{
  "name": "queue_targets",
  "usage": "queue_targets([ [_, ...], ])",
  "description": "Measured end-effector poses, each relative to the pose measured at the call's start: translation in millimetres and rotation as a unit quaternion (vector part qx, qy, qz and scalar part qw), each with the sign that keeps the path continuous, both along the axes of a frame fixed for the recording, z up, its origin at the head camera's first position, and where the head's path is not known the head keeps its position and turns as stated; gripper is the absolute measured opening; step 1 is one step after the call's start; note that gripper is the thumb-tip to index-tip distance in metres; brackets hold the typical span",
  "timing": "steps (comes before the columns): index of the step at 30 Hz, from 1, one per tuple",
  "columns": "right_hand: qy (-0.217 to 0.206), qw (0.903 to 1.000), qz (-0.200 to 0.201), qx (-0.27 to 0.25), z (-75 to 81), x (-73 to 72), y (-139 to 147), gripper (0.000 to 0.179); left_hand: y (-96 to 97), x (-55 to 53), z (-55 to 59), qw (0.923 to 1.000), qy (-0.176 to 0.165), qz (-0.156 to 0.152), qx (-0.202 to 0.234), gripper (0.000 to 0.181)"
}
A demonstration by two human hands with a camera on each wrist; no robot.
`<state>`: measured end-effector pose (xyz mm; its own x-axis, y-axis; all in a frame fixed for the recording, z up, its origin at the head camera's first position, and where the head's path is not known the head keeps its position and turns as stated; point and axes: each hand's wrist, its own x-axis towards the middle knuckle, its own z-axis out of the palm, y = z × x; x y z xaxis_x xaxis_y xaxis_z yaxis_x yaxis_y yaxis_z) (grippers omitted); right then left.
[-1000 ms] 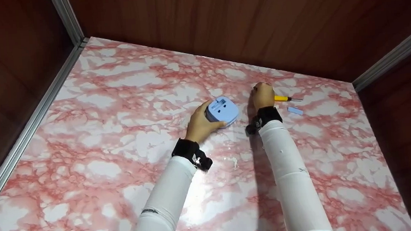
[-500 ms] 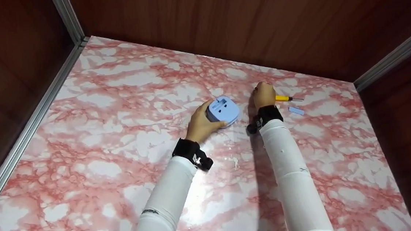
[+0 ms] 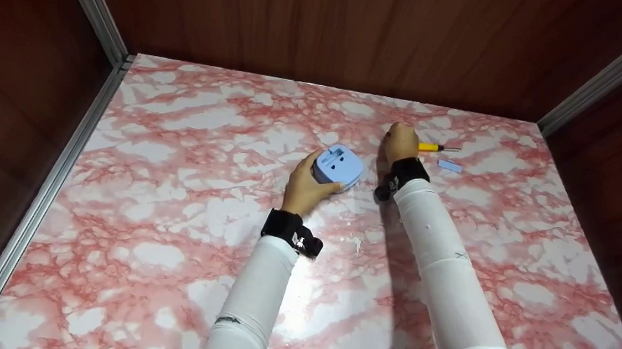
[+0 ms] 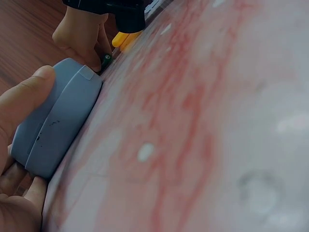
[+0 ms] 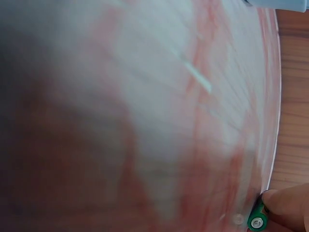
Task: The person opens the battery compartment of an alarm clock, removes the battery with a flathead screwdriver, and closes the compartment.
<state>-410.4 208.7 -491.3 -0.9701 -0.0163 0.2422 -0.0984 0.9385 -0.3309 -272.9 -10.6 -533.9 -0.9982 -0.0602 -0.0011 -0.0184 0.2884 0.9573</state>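
Note:
My left hand (image 3: 304,189) grips a rounded, light-blue plastic device (image 3: 347,173) by its side, thumb along the near edge. The device's upturned face has two dark marks and an uncovered slot (image 3: 333,156). To its right, near the back of the table, my right hand (image 3: 400,143) has its fingers curled at the tabletop. They pinch a small green battery (image 5: 257,215), whose metal end shows in the right wrist view; the head view hides most of it. In the left wrist view the battery (image 4: 105,61) appears just beyond the device (image 4: 65,116).
A yellow-handled screwdriver (image 3: 430,147) lies just right of my right hand, its shaft pointing right. Beside it lies a small blue rectangular cover (image 3: 449,166). Dark wood-grain panels (image 3: 299,25) enclose the pink marbled tabletop (image 3: 177,168) at the back and sides.

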Motion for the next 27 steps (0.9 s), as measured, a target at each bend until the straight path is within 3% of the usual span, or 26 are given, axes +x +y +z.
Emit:
queue_targets([
  [11, -0.015, 0.9998, -0.015, -0.001, -0.1, -2.7, 4.4, 0.020, 1.1, 1.2, 1.0, 0.9999, -0.012, 0.005, 0.002, 0.096],
  [27, 0.037, 0.9968, 0.045, -0.055, 9.4, 10.8, 16.2, 0.012, 0.6, 0.0, 0.2, 1.0000, -0.007, -0.001, 0.004, 0.096],
])
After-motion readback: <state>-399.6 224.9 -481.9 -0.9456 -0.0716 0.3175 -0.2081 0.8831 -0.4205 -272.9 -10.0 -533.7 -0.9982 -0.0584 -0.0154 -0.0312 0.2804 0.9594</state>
